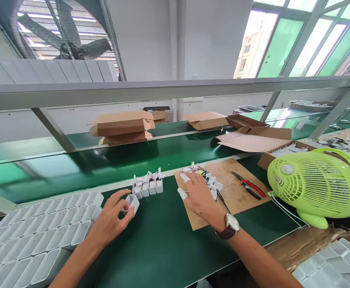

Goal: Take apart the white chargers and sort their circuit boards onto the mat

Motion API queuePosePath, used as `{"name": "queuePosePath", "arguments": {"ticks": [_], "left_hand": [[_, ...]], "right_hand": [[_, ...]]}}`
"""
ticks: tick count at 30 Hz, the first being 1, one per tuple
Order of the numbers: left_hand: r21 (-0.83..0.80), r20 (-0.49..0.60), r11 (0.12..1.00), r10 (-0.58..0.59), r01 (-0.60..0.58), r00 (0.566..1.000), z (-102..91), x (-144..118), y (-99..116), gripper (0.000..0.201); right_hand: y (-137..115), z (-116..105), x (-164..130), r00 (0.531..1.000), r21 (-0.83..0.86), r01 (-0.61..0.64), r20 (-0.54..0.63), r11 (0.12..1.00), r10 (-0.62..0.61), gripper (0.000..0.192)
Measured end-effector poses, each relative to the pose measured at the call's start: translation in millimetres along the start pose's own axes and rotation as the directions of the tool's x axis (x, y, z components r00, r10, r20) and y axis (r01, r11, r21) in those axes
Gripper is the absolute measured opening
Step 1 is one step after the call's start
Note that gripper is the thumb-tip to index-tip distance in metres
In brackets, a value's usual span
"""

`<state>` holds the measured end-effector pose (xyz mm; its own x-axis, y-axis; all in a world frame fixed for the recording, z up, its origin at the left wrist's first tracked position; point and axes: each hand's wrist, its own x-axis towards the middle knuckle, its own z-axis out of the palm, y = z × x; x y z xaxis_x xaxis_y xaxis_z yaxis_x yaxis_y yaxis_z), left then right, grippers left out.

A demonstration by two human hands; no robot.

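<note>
Left hand (111, 218) is pinching one small white housing (132, 203) between thumb and fingers, holding it just above the green bench mat (163, 244), a little ahead and left of the cardboard work sheet (231, 192). Right hand (197, 196) is lying flat and spread on the left part of that sheet, fingers with white finger cots reaching into a loose pile of small parts (206, 178) with coloured wires; it is gripping nothing that shows. A row of four filled housings (148, 186) is standing just left of the sheet's far corner, tabs sticking up, so four units are looking done and lined up. The one in the left hand is looking open and not yet fitted. The pile on the sheet is holding several more pieces, so more work is waiting. White compartment tray (43, 228), well left of the sheet, is showing empty cells. Red-handled pliers (249, 186) are lying on the sheet's right side, untouched. Green desk fan (313, 186) is sitting right of the sheet.
</note>
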<state>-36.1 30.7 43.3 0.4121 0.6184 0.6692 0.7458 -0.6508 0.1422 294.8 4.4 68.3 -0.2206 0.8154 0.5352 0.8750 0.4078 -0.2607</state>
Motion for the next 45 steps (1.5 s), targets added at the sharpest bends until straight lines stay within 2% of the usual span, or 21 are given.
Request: {"name": "queuePosePath", "arguments": {"ticks": [4, 7, 11, 13, 16, 18, 20, 22, 24, 28, 31, 33, 36, 39, 45], "left_hand": [[-0.176, 0.036, 0.983, 0.053, -0.046, 0.998, 18.8, -16.9, 29.6, 0.023], [-0.246, 0.018, 0.969, 0.025, -0.02, 1.0, 26.9, -25.3, 35.9, 0.024], [-0.3, 0.031, 0.953, -0.016, 0.025, 0.999, 25.7, -36.5, 32.4, 0.025], [-0.322, 0.044, 0.945, -0.047, 0.059, 0.998, 24.6, -41.1, 30.6, 0.023], [-0.337, 0.05, 0.935, -0.096, 0.107, 0.994, 25.6, -43.6, 30.2, 0.015], [-0.342, 0.044, 0.932, -0.113, 0.122, 0.993, 26.4, -43.3, 30.8, 0.016], [-0.347, 0.035, 0.929, -0.122, 0.127, 0.992, 26.0, -43.0, 31.1, 0.027], [-0.354, 0.032, 0.925, -0.132, 0.135, 0.991, 24.3, -43.2, 30.8, 0.034], [-0.363, 0.03, 0.921, -0.141, 0.142, 0.99, 22.6, -43.6, 30.3, 0.038], [-0.382, 0.037, 0.913, -0.143, 0.146, 0.989, 21.9, -44.1, 30.0, 0.044], [-0.396, 0.087, 0.895, -0.184, 0.203, 0.979, 22.2, -44.8, 31.0, 0.047], [-0.405, 0.145, 0.875, -0.227, 0.267, 0.963, 21.9, -45.6, 31.5, 0.051], [-0.409, 0.205, 0.85, -0.269, 0.332, 0.941, 21.3, -46.8, 31.5, 0.057], [-0.406, 0.216, 0.843, -0.288, 0.354, 0.933, 21.7, -47.7, 31.6, 0.058], [-0.424, 0.248, 0.804, -0.339, 0.417, 0.907, 19.3, -46.0, 31.9, 0.064]], "right_hand": [[22.1, -21.5, -14.5, 0.988, -0.232, -0.059, 0.125, 0.971, 0.09, 0.027], [29.5, -29.0, -17.1, 0.978, -0.274, -0.087, 0.158, 0.958, 0.134, 0.03], [30.0, -45.7, -4.1, 0.932, -0.032, -0.358, 0.056, 0.933, 0.359, 0.034], [20.8, -52.2, 1.2, 0.925, 0.128, -0.378, 0.004, 0.917, 0.381, 0.041], [-6.4, -42.7, -1.9, 0.969, 0.31, -0.248, 0.054, 0.918, 0.243, 0.044], [-27.6, -20.8, -8.8, 0.984, 0.382, -0.148, 0.148, 0.912, 0.097, 0.045], [-44.8, 7.3, -13.3, 0.975, 0.38, -0.058, 0.219, 0.923, -0.029, 0.046], [-54.6, 31.6, -10.9, 0.95, 0.312, 0.01, 0.292, 0.95, -0.106, 0.047], [-56.3, 44.8, -1.7, 0.917, 0.234, 0.065, 0.369, 0.97, -0.15, 0.051], [-44.8, 40.9, 17.7, 0.832, 0.228, 0.148, 0.497, 0.962, -0.246, 0.061], [-34.5, 35.1, 17.4, 0.764, 0.283, 0.192, 0.557, 0.94, -0.324, 0.062], [-29.3, 37.0, 11.1, 0.762, 0.3, 0.199, 0.551, 0.933, -0.34, 0.058], [-24.0, 44.2, 0.5, 0.807, 0.318, 0.185, 0.491, 0.93, -0.329, 0.057], [-21.4, 49.0, -6.2, 0.833, 0.327, 0.204, 0.437, 0.923, -0.339, 0.052], [-20.8, 50.6, -11.2, 0.863, 0.274, 0.32, 0.311, 0.907, -0.398, 0.033]]}}
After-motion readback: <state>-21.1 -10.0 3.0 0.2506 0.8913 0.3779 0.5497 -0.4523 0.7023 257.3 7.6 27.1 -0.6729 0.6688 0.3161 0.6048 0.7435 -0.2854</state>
